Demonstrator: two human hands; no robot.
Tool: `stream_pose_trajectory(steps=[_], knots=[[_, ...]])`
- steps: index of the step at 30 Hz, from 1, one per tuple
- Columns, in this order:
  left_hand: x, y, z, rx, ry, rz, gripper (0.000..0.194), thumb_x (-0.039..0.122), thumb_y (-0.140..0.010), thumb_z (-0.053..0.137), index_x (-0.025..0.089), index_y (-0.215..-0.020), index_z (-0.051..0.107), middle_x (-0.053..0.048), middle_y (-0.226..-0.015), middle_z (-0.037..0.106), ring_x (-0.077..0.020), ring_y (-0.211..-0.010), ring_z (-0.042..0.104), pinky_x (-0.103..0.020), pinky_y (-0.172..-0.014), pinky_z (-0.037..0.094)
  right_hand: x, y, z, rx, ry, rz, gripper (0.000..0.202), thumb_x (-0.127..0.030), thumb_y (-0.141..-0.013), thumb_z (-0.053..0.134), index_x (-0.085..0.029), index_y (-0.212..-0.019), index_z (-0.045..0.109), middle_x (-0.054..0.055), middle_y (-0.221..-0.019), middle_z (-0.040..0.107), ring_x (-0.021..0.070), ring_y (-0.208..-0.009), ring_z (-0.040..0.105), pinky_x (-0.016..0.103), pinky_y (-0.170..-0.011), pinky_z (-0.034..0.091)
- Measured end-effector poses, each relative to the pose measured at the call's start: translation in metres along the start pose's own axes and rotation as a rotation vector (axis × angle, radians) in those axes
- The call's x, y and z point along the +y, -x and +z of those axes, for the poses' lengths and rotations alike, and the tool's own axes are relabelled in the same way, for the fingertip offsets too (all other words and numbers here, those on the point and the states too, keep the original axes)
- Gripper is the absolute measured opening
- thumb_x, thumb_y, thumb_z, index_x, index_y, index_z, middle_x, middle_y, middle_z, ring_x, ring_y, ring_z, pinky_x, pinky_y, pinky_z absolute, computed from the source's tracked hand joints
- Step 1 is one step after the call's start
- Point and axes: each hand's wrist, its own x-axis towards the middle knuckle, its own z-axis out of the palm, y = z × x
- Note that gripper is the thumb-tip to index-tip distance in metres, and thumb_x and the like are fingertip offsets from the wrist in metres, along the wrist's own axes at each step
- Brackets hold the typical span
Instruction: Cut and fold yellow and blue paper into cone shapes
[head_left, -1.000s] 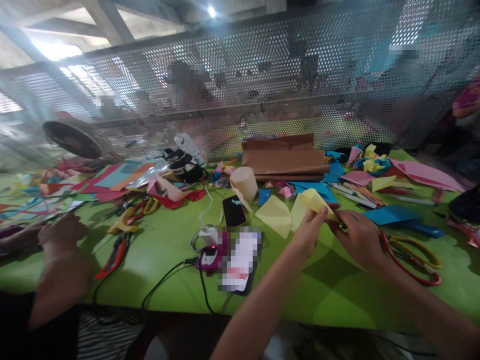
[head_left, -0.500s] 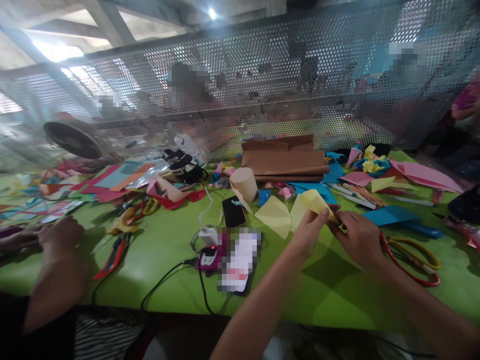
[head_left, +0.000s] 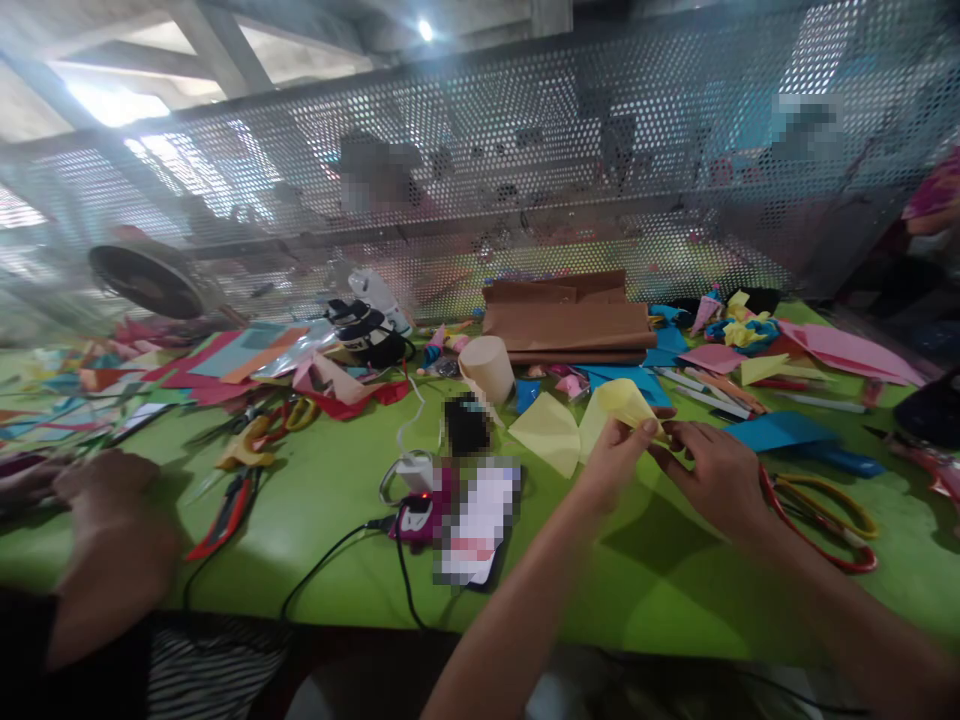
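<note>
A piece of yellow paper point(head_left: 624, 400), curled into a cone-like roll, is held up between my two hands over the green table. My left hand point(head_left: 616, 458) pinches its lower edge with thumb and fingers. At its narrow right end, my right hand point(head_left: 709, 470) grips the paper with closed fingertips. To the left lies a flat, fan-shaped yellow paper point(head_left: 547, 432). Red-and-yellow-handled scissors point(head_left: 821, 515) rest beside my right wrist. A blue paper point(head_left: 784, 432) lies just right of my right hand.
A phone point(head_left: 480, 520) and a purple power strip point(head_left: 424, 520) with cables lie left of my forearm. Behind are a tape roll point(head_left: 487, 370) and folded brown paper point(head_left: 566, 325) near a perforated metal screen point(head_left: 465, 180). A co-worker's hand point(head_left: 97, 480) rests at far left.
The yellow paper's curl has opened slightly into a rounder cone between my hands. Both hands stay in nearly the same place. The co-worker's arm at left has shifted slightly.
</note>
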Motion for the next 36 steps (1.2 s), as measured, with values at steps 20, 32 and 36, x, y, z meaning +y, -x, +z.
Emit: stream_pose_trajectory(steps=[20, 32, 36], knots=[[0.039, -0.002, -0.033, 0.196, -0.244, 0.051, 0.046, 0.067, -0.095, 0.055, 0.021, -0.095, 0.049, 0.004, -0.071, 0.038, -0.0111, -0.062, 0.037, -0.025, -0.062, 0.039, 0.110, 0.077, -0.060, -0.344, -0.127, 0.208, 0.020, -0.044, -0.094, 0.061, -0.033, -0.105, 0.074, 0.006, -0.112, 0.077, 0.0302, -0.094, 0.076, 0.045, -0.077, 0.060], [0.031, 0.001, -0.023, -0.142, -1.283, -0.191, 0.025, 0.045, -0.102, 0.050, 0.021, -0.098, 0.058, -0.003, -0.085, 0.064, -0.0206, -0.080, 0.059, -0.029, -0.067, 0.033, 0.126, 0.107, -0.072, -0.454, -0.143, 0.170, 0.027, -0.038, -0.094, 0.062, -0.033, -0.118, 0.075, 0.007, -0.120, 0.075, 0.0306, -0.105, 0.074, 0.051, -0.087, 0.062], [0.029, 0.003, -0.019, -0.284, -1.479, -0.242, 0.026, 0.044, -0.101, 0.053, 0.020, -0.102, 0.063, -0.008, -0.103, 0.070, -0.0264, -0.097, 0.064, -0.031, -0.075, 0.039, 0.140, 0.109, -0.075, -0.499, -0.157, 0.173, 0.028, -0.038, -0.094, 0.062, -0.033, -0.119, 0.074, 0.008, -0.121, 0.075, 0.0302, -0.105, 0.073, 0.050, -0.088, 0.060]])
